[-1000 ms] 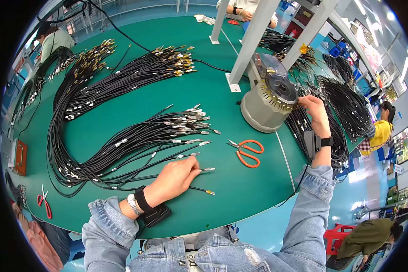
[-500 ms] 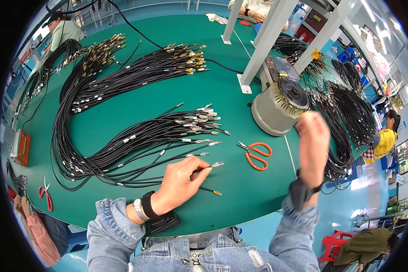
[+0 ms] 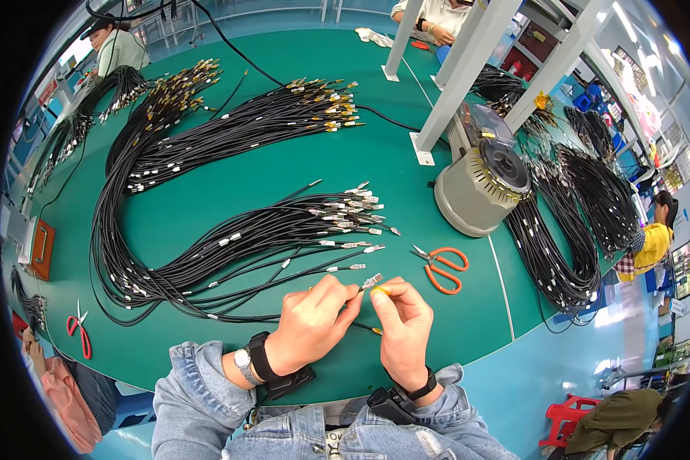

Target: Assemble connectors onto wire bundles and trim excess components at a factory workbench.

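Note:
My left hand (image 3: 314, 320) is closed in a pinch on a black cable, just behind its silver connector (image 3: 372, 281). Close against that connector, the fingertips of my right hand (image 3: 405, 328) pinch a small yellow piece (image 3: 384, 290); its shape is mostly hidden by the fingers. A second cable end with a yellow tip (image 3: 376, 330) shows between my hands. Beyond the left hand lies a curved bundle of black cables (image 3: 241, 249), its silver ends toward the middle of the table. Orange-handled snips (image 3: 443, 268) lie open-bladed to the right of the bundle.
A grey bowl-shaped machine (image 3: 475, 203) with a slotted round top stands at right, beside white metal posts (image 3: 456, 92). More cables with yellow ends (image 3: 284, 115) lie farther back. Other cable bundles (image 3: 552, 245) hang off the right edge. Red scissors (image 3: 81, 330) lie at left.
My right hand has come from beside the grey machine down to the connector, with the yellow piece in its fingertips. The left hand keeps its cable and has shifted slightly right.

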Demonstrator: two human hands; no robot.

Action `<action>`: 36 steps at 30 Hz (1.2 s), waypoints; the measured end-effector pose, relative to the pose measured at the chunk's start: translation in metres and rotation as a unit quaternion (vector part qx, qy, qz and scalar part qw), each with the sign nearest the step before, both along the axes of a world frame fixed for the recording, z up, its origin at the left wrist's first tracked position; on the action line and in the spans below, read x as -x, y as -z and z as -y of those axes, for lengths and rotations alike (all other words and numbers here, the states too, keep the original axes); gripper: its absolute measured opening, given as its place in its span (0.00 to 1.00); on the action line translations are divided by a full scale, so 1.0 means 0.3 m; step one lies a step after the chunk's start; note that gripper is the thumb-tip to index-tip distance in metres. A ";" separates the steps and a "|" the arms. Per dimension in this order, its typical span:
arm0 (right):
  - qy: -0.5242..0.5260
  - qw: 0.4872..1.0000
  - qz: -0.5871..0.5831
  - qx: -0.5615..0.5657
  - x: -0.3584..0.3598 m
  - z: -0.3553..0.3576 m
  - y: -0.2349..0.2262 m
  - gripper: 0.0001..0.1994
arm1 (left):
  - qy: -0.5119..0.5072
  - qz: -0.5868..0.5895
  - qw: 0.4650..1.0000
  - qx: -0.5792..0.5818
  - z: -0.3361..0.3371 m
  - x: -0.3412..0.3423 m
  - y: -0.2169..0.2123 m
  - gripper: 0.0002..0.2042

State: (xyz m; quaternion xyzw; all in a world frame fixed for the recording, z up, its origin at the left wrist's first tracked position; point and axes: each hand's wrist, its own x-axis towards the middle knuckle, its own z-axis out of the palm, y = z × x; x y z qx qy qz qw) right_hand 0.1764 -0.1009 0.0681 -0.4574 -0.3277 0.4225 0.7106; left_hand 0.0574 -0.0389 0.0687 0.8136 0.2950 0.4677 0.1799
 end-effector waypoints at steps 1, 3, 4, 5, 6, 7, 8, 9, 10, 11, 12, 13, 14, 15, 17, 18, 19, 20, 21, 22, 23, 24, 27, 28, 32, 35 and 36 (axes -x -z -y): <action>0.000 1.000 0.007 0.001 0.004 -0.003 0.001 0.02 | 0.001 -0.001 1.000 -0.003 0.000 0.001 0.000 0.08; 0.002 1.000 0.020 0.004 0.009 -0.007 0.001 0.01 | 0.002 -0.002 1.000 -0.007 0.001 0.003 -0.001 0.08; 0.002 1.000 0.019 0.004 0.009 -0.007 0.002 0.01 | 0.002 -0.004 1.000 -0.008 0.002 0.004 -0.003 0.08; 0.001 1.000 0.016 0.005 0.009 -0.008 0.003 0.01 | 0.002 -0.005 1.000 -0.009 0.003 0.005 -0.005 0.08; 0.001 1.000 0.014 0.008 0.009 -0.007 0.007 0.01 | 0.003 -0.006 1.000 -0.009 0.005 0.005 -0.004 0.08; 0.002 1.000 0.012 0.010 0.010 -0.006 0.010 0.01 | 0.004 -0.006 1.000 -0.009 0.006 0.006 -0.004 0.08; 0.003 1.000 0.011 0.010 0.011 -0.005 0.011 0.01 | 0.004 -0.012 1.000 -0.005 0.008 0.006 -0.005 0.08; 0.007 1.000 0.009 0.011 0.014 -0.004 0.012 0.01 | 0.003 -0.017 1.000 -0.001 0.010 0.007 -0.005 0.08; 0.010 1.000 0.007 0.013 0.017 -0.003 0.014 0.01 | 0.003 -0.023 1.000 0.003 0.011 0.008 -0.005 0.08; 0.013 1.000 0.004 0.014 0.020 -0.003 0.013 0.01 | 0.003 -0.023 1.000 0.002 0.011 0.007 -0.005 0.08; 0.014 1.000 0.003 0.013 0.023 -0.003 0.014 0.01 | 0.003 -0.016 1.000 0.000 0.011 0.005 -0.004 0.08; 0.018 1.000 -0.001 0.013 0.026 -0.003 0.015 0.01 | 0.004 -0.009 1.000 -0.001 0.011 0.004 -0.002 0.08; 0.022 1.000 -0.006 0.013 0.029 -0.002 0.017 0.01 | 0.005 -0.001 1.000 -0.003 0.010 0.003 0.000 0.08; 0.026 1.000 -0.010 0.013 0.032 -0.002 0.018 0.01 | 0.005 -0.002 1.000 -0.003 0.010 0.004 0.003 0.08; 0.030 0.999 -0.014 0.012 0.037 -0.004 0.016 0.01 | 0.003 -0.007 1.000 -0.011 0.009 0.003 0.008 0.09; 0.034 0.999 -0.018 0.011 0.039 -0.005 0.014 0.01 | 0.001 -0.010 1.000 -0.015 0.009 0.003 0.009 0.09; 0.037 0.999 -0.021 0.011 0.041 -0.005 0.014 0.01 | 0.002 -0.011 1.000 -0.015 0.010 0.003 0.009 0.09; 0.038 0.999 -0.022 0.011 0.043 -0.005 0.013 0.01 | 0.000 -0.014 1.000 -0.016 0.011 0.003 0.008 0.08; 0.039 0.999 -0.025 0.011 0.045 -0.005 0.013 0.01 | -0.003 -0.018 1.000 -0.017 0.012 0.003 0.006 0.08; 0.039 0.999 -0.028 0.011 0.046 -0.006 0.013 0.01 | -0.005 -0.022 1.000 -0.018 0.013 0.003 0.005 0.08; 0.040 0.999 -0.032 0.012 0.047 -0.006 0.013 0.01 | -0.004 -0.023 1.000 -0.019 0.013 0.003 0.005 0.08; 0.040 0.999 -0.033 0.011 0.048 -0.006 0.013 0.01 | -0.006 -0.024 0.999 -0.024 0.013 0.003 0.005 0.08; 0.043 0.999 -0.029 0.016 0.047 -0.006 0.014 0.01 | -0.007 -0.027 0.999 -0.034 0.012 0.002 0.008 0.08; 0.044 0.998 -0.029 0.015 0.047 -0.006 0.014 0.01 | -0.008 -0.027 0.999 -0.038 0.012 0.001 0.010 0.08; 0.045 0.998 -0.030 0.011 0.046 -0.005 0.015 0.02 | -0.006 -0.030 0.998 -0.049 0.009 0.002 0.015 0.08; 0.045 0.999 -0.021 0.013 0.044 -0.003 0.019 0.02 | 0.000 -0.032 0.998 -0.056 0.008 0.003 0.016 0.10; 0.046 0.999 -0.022 0.013 0.045 -0.003 0.019 0.02 | -0.002 -0.034 0.998 -0.057 0.009 0.003 0.016 0.10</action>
